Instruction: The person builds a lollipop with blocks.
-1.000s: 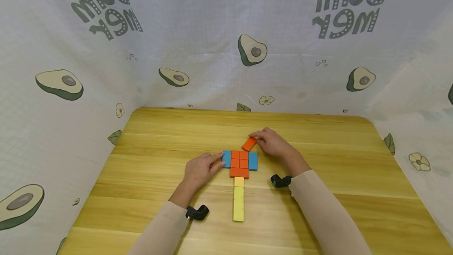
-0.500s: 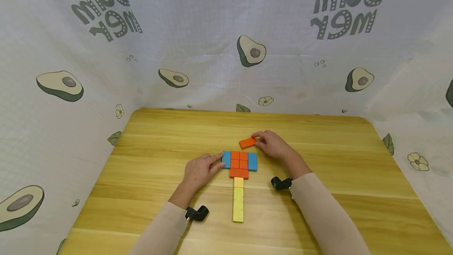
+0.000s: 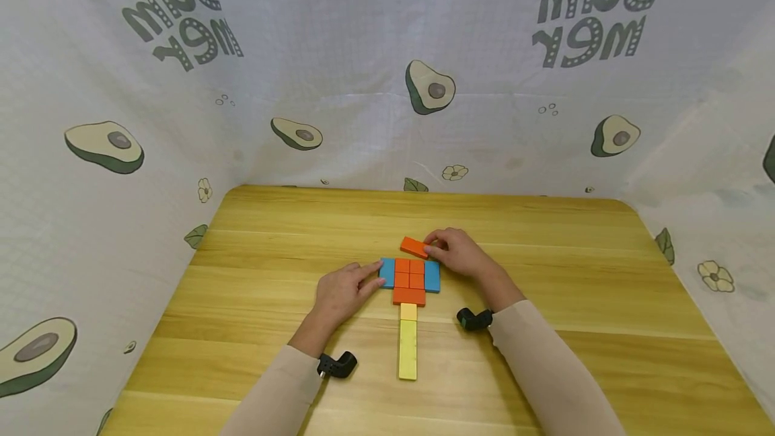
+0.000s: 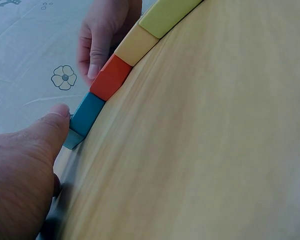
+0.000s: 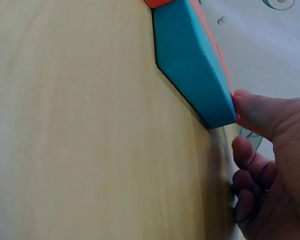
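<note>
In the head view, flat blocks lie together on the table: small orange squares [image 3: 402,280] between a left blue block [image 3: 387,273] and a right blue block [image 3: 432,276]. Below them are a wider orange block [image 3: 409,296], a small light-orange block [image 3: 408,312] and a long yellow-green block [image 3: 408,350]. My left hand [image 3: 340,292] touches the left blue block's outer side with thumb and index finger extended. Just beyond the squares, my right hand [image 3: 460,251] pinches the right end of a loose orange rectangular block [image 3: 414,247], which sits slightly slanted and apart from the group.
The wooden table [image 3: 272,221] extends around the blocks on all sides. A white curtain [image 3: 363,120] printed with avocados hangs behind it and at both sides. A black wrist camera [image 3: 338,364] is strapped on the left wrist, another camera [image 3: 475,319] on the right.
My right hand has brought the orange rectangular block leftward and turned it from a steep slant, through a slight one, to tilting the other way. The left hand and the grouped blocks keep their places.
</note>
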{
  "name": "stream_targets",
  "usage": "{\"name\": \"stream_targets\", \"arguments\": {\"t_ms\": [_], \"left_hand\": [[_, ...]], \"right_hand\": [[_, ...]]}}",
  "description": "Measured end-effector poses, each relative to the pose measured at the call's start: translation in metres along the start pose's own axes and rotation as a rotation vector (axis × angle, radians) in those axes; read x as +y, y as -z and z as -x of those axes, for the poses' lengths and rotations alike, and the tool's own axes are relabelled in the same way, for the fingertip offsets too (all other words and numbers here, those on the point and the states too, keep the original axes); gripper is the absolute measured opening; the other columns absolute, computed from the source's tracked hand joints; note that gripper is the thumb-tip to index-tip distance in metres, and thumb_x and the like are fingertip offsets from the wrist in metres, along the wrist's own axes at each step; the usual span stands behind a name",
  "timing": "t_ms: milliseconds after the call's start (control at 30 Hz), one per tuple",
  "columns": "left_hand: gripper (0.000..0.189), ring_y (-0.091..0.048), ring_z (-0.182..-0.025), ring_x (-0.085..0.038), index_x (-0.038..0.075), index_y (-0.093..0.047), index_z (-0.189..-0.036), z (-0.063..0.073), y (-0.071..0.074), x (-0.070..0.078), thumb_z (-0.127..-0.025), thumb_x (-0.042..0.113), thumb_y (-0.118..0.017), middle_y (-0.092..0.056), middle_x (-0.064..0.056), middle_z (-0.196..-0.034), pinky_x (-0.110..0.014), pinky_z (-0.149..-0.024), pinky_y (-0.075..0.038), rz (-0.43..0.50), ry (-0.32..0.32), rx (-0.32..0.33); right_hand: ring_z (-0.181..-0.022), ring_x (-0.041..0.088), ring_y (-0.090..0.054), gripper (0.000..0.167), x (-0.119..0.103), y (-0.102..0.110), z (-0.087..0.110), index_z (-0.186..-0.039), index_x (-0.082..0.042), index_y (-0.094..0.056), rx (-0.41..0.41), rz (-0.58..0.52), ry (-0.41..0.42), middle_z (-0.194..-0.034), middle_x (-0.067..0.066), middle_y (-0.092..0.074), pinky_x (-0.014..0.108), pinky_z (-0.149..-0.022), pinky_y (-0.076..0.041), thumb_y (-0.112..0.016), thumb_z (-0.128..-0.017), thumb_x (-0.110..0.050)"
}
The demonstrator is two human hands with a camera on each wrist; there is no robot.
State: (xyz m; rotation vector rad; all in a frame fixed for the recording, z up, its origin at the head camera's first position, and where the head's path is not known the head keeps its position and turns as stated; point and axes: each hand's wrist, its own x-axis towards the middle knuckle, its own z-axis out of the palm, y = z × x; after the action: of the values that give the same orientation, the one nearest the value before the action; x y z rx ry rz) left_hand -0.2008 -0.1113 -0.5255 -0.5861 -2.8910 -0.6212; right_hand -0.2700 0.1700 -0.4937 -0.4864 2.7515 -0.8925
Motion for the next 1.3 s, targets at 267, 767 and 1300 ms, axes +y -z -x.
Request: {"name": "stream_targets", "arguments": {"t_ms": [267,767,1300], "left_hand": [[0.044,-0.031,-0.050,-0.004,0.036,-0.067,-0.136,0.0000,0.0005,0.0011,-0.096,0.054,-0.062,-0.049,0.009,-0.068,-0.021,-0.047,-0.025,-0.002,0.004,0.003],[0.044,-0.031,-0.051,-0.003,0.035,-0.068,-0.136,-0.0002,0.0008,0.0017,-0.096,0.053,-0.063,-0.050,0.009,-0.069,-0.020,-0.047,-0.025,0.013,-0.001,0.011],[0.045,-0.032,-0.051,-0.002,0.035,-0.067,-0.136,0.0000,-0.0030,-0.0014,-0.096,0.054,-0.062,-0.053,0.009,-0.071,-0.020,-0.047,-0.026,-0.011,-0.016,0.022]], "right_hand": [[-0.100,0.027,-0.053,0.023,-0.0037,-0.0019,-0.0007,-0.118,-0.014,-0.073,-0.013,-0.021,-0.039,-0.105,0.010,-0.066,0.045,-0.089,-0.045,-0.062,-0.103,-0.027],[-0.100,0.027,-0.050,0.024,-0.0034,-0.0048,-0.0001,-0.120,-0.017,-0.074,-0.019,0.011,-0.024,-0.107,0.008,-0.065,0.043,-0.087,-0.041,-0.062,-0.103,-0.028],[-0.097,0.025,-0.050,0.031,-0.0025,-0.0051,0.0062,-0.127,-0.014,-0.070,0.013,-0.024,-0.008,-0.102,0.007,-0.064,0.041,-0.087,-0.040,-0.063,-0.102,-0.031]]}}
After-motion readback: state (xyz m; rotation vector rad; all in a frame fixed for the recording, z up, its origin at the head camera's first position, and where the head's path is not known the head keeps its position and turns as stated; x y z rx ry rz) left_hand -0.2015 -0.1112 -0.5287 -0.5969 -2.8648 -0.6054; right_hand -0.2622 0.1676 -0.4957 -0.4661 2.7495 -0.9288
